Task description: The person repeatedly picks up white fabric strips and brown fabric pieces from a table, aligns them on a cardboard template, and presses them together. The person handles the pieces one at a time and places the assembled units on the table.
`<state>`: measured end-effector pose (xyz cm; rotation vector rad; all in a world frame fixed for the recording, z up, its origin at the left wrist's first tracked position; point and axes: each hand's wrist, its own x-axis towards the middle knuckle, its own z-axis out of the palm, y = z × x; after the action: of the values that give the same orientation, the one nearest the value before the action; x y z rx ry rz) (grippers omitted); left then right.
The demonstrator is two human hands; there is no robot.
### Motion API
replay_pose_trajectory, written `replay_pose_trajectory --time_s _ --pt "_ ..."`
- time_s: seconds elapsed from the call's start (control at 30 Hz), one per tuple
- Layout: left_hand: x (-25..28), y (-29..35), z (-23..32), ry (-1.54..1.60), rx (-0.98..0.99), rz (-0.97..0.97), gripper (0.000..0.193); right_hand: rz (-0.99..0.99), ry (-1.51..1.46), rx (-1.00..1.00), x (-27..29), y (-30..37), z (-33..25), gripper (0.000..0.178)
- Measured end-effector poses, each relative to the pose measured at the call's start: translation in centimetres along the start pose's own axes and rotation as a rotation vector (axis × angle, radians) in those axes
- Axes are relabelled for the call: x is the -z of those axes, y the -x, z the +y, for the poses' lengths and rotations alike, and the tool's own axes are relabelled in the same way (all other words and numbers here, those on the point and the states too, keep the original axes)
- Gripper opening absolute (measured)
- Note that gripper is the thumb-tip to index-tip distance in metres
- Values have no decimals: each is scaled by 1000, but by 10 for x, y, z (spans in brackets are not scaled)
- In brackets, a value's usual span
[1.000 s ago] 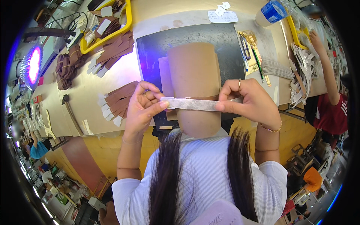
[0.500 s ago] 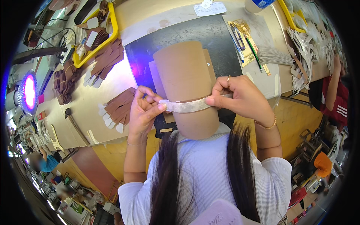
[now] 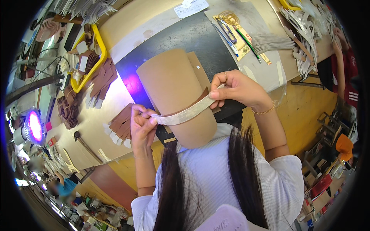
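Note:
A wide tan cylinder (image 3: pixel 171 79), smooth like cardboard, stands in front of my chest and leans over the dark mat. Across its near part runs a narrow off-white strip (image 3: pixel 185 116) with a brown edge, bent along the curve. My left hand (image 3: pixel 142 129) pinches the strip's left end beside the cylinder. At the other side my right hand (image 3: pixel 239 91) pinches the right end, higher up, so the strip slants. Behind the cylinder shows a flat tan board (image 3: pixel 198 69); the cylinder hides the rest of it.
The dark mat (image 3: pixel 162 42) lies beneath. Left are brown strips with white ends (image 3: pixel 122 122), a yellow basket (image 3: pixel 103 52) and a glowing lamp (image 3: pixel 34 126). Cutters (image 3: pixel 228 30), a green pencil (image 3: pixel 246 40) and grey strips (image 3: pixel 273 43) lie right. Another person's arm (image 3: pixel 341 69) shows far right.
My right hand has lifted its end of the strip, which ran nearly level and now slopes up to the right. The cylinder tilts more to the left, and the whole view has turned somewhat.

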<state>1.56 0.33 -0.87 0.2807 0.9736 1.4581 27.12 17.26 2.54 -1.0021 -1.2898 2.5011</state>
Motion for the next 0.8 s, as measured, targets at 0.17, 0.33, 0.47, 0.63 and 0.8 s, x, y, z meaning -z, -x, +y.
replay_pose_trajectory --time_s 0.17,0.33,0.47,0.63,0.8 --pt "-5 -1 -1 19 -5 3 41 -14 -70 -26 -1 -5 9 26" --pt "-8 -1 0 -3 2 17 40 15 -90 -16 -3 -10 21 26" --pt "-10 -3 -1 -59 34 14 41 81 -69 7 -10 -9 26 25" --pt "-16 -3 -2 13 11 -7 40 28 -286 -3 -5 -10 42 22" --pt "-18 -4 -2 1 10 27 39 17 -369 -17 -3 -10 43 20"
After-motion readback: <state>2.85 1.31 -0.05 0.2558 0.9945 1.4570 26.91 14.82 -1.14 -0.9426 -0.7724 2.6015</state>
